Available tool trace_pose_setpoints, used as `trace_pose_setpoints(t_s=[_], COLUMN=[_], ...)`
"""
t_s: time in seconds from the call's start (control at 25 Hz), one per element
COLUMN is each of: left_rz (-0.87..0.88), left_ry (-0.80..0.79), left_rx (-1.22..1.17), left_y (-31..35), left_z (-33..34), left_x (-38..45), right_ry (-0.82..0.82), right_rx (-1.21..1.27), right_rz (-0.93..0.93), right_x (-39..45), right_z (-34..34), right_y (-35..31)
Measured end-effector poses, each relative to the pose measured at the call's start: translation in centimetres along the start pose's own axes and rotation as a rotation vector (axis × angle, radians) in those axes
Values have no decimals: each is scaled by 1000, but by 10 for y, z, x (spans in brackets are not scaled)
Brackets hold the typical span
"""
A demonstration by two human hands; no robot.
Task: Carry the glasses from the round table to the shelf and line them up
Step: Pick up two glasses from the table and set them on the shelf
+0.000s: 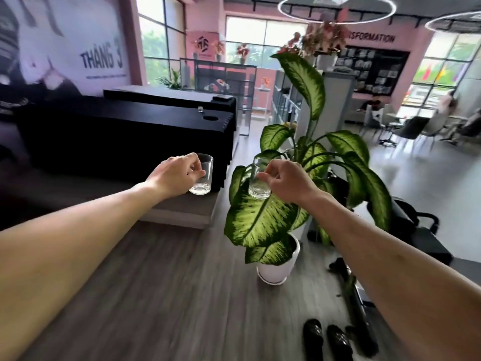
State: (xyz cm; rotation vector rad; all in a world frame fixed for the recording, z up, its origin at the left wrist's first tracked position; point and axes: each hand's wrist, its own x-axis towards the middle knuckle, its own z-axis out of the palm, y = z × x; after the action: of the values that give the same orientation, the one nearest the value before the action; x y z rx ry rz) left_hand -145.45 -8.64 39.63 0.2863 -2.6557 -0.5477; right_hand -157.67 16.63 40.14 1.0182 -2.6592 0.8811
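My left hand (177,175) grips a clear empty glass (204,178) by its side, held upright in the air in front of a black counter. My right hand (283,181) holds a second clear glass (257,183), tilted slightly, in front of the leaves of a potted plant. Both arms are stretched forward at about the same height, with a gap between the two glasses. A third small glass (200,109) stands far off on top of the black counter (130,118). No round table is in view.
A large-leaved plant in a white pot (276,269) stands on the wooden floor just right of centre. A low grey platform (182,209) lies under my left hand. Black slippers (328,340) sit at the bottom. Open metal shelving (223,76) and tables with chairs (406,126) are farther back.
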Motion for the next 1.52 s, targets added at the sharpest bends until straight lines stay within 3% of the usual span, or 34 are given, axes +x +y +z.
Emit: trace_pose_setpoints(t_s=[0.4,1.0,1.24,1.52], left_rz=[-79,-126,-230,-385], left_ry=[10,33,69,148], left_rx=[22,61,72,100], left_y=[-118,-252,-301,-383], left_z=[47,93,104,90], left_x=[194,490,592,669], right_ry=[-77,-67,-100,-147], right_rx=[88,91,79,153], right_rz=[-60,-116,-167,-211], right_x=[227,557,697,840], right_z=[83,193,228,302], right_y=[39,108,135,120])
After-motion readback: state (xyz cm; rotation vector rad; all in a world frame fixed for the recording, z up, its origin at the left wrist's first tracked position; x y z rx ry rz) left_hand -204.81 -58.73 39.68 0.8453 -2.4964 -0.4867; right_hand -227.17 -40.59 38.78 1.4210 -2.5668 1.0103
